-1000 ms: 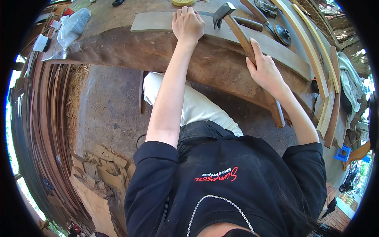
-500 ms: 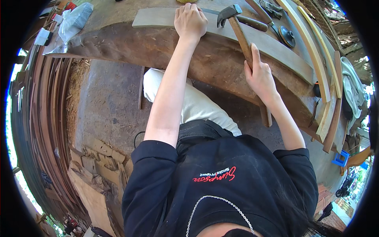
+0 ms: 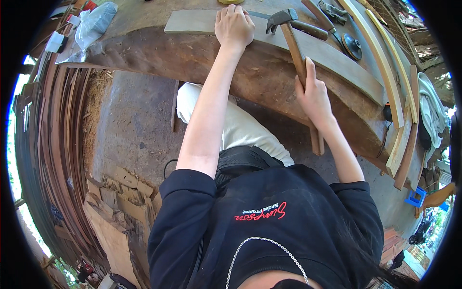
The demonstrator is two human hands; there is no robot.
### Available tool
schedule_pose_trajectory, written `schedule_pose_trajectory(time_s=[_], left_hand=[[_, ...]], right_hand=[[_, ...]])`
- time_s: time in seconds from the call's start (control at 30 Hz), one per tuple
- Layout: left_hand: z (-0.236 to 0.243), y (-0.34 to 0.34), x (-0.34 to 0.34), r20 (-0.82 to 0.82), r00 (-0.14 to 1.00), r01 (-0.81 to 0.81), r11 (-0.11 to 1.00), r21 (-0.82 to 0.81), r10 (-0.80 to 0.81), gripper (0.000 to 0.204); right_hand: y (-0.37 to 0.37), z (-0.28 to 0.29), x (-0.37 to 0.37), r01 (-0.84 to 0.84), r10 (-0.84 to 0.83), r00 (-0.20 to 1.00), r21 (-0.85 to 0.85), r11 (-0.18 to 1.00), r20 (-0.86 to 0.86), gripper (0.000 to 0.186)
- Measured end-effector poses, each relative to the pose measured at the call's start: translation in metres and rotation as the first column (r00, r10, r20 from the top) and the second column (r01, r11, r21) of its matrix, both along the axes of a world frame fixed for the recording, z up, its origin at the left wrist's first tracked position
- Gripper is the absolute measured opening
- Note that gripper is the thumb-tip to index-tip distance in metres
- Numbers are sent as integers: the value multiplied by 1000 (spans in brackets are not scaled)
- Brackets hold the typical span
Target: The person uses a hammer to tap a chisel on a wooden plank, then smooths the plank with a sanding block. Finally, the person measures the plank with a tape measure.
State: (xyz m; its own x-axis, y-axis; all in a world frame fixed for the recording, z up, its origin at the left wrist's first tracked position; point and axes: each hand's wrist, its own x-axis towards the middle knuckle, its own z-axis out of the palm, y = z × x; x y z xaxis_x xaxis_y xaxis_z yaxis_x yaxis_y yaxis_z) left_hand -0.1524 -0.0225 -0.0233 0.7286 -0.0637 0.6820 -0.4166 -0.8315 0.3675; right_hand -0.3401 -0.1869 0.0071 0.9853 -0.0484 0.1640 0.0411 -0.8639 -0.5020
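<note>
My left hand is closed on the long grey-brown board along the bench's near edge; what its curled fingers hold is hidden. A thin dark strip runs out beside it. My right hand grips the wooden handle of a claw hammer, whose dark head is raised just right of my left hand, near a round dark wooden handle lying on the bench.
Wooden strips, a tool with a black disc and a cloth occupy the bench's right; a plastic bag its left. Stacked planks stand left, scrap boards lower left, a blue stool right.
The hammer and my right hand have shifted slightly down and left in view. My left hand keeps its place on the board; the whole view has shifted a little.
</note>
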Motion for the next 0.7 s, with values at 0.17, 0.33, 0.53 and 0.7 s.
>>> schedule_pose_trajectory(time_s=[0.17,0.33,0.53,0.7], left_hand=[[3,0,-1,-85,996,2,998,56,3,22],[5,0,-1,-111,994,12,999,46,-7,23],[6,1,-2,-125,992,22,999,50,-15,24],[7,4,-2,-113,994,2,999,51,4,24]], right_hand=[[-23,35,12,-99,109,988,100,990,-106,51],[-35,85,29,-228,185,950,-152,962,-253,52],[-27,115,40,-257,213,853,-30,966,-476,54],[-25,108,34,-212,191,872,4,977,-450,53]])
